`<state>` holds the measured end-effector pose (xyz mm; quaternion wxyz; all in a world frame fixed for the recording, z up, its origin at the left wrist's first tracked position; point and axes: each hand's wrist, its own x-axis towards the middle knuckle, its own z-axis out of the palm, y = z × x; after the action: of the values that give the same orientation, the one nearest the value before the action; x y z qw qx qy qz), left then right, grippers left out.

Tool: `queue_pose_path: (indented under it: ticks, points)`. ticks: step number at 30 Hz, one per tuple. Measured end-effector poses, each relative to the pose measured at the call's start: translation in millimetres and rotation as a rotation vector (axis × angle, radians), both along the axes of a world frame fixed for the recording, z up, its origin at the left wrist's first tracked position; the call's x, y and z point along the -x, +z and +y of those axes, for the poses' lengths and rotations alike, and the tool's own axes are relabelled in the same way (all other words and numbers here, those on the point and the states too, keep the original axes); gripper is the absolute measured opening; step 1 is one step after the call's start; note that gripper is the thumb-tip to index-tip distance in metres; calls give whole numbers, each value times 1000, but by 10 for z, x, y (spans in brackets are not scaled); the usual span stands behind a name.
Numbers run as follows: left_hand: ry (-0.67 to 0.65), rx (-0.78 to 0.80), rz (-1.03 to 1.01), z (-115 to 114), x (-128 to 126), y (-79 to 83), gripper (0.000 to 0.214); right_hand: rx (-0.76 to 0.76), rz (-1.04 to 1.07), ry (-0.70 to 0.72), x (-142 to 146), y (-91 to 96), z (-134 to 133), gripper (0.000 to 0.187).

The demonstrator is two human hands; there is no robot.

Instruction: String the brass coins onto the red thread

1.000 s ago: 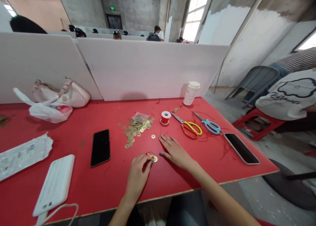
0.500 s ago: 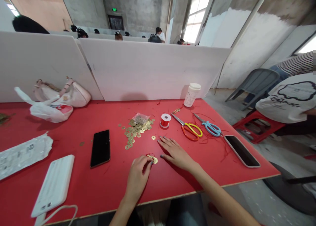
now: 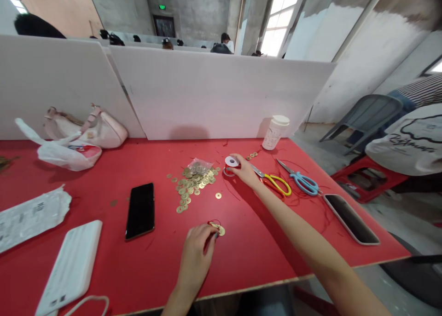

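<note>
My left hand (image 3: 197,256) rests on the red table (image 3: 103,261) near its front edge, fingers pinched on a small bunch of brass coins tied with red thread (image 3: 217,228). My right hand (image 3: 246,170) is stretched far forward and its fingers are closed around the red thread spool (image 3: 230,163). A heap of loose brass coins (image 3: 193,180) with a small clear bag lies just left of the spool, and a single coin (image 3: 218,195) sits apart in front of it.
Yellow-orange scissors (image 3: 274,182), blue scissors (image 3: 302,181), a white cup (image 3: 275,132) and a phone (image 3: 351,218) lie to the right. A black phone (image 3: 141,210), a white power bank (image 3: 71,264), paper, a plastic bag and a pink handbag (image 3: 96,127) are left. White partitions stand behind. A seated person is at right.
My right hand left its flat rest beside the tied coins and reached forward to grip the thread spool. My left hand stayed pinched on the tied coins. The view shifted slightly.
</note>
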<state>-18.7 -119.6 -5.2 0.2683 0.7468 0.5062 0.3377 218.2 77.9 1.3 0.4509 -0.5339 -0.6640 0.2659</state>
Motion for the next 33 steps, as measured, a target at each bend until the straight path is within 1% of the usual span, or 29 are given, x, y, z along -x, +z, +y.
queue_pose_path:
  ticks: [3, 6, 8, 10, 11, 13, 15, 17, 19, 21, 22, 24, 25, 27, 28, 30, 33]
  points:
    - [-5, 1, 4, -18, 0, -5, 17, -33, 13, -29, 50, 51, 233, 54]
    - [-10, 13, 10, -25, -2, -2, 18, 13, -5, -51, 48, -2, 420, 60]
    - [-5, 16, 10, -24, -2, 2, 18, 37, -4, -33, 15, -61, 449, 63]
    - [-2, 16, 5, -23, -2, 2, 19, 42, -1, -16, -50, -87, 366, 64]
    - [-4, 15, 2, -24, -2, 2, 19, 41, -3, -11, -102, -78, 280, 63]
    - [-6, 13, 0, -28, -2, 0, 19, 44, -16, 2, -259, -18, 29, 60]
    - [-2, 14, 0, -34, -3, -1, 19, 54, -36, -11, -510, 70, -317, 53]
    - [-1, 19, -4, -36, -6, 2, 19, 87, -132, -77, -859, 130, -735, 46]
    - [-1, 20, -9, -33, -10, 6, 19, 91, -186, -207, -1271, 120, -1199, 44]
    - [5, 14, -13, -25, -14, 12, 19, 97, -261, -424, -1670, 44, -1668, 42]
    - [9, 10, -13, -20, -15, 15, 19, 125, -283, -516, -1837, -7, -1887, 44]
    - [15, -2, -14, -10, -16, 22, 19, 201, -304, -671, -2066, -100, -2258, 46]
    - [13, -6, -15, -5, -15, 26, 19, 233, -308, -706, -2124, -133, -2397, 48]
    - [9, -6, -17, 4, -11, 32, 18, 269, -306, -690, -2148, -167, -2571, 48]
    - [6, -3, -17, 9, -8, 35, 18, 269, -310, -650, -2129, -172, -2610, 46]
    - [6, -4, -19, 17, -3, 38, 18, 251, -331, -588, -2068, -180, -2617, 43]
    - [3, -18, -26, 27, 3, 39, 19, 204, -387, -584, -1971, -226, -2545, 44]
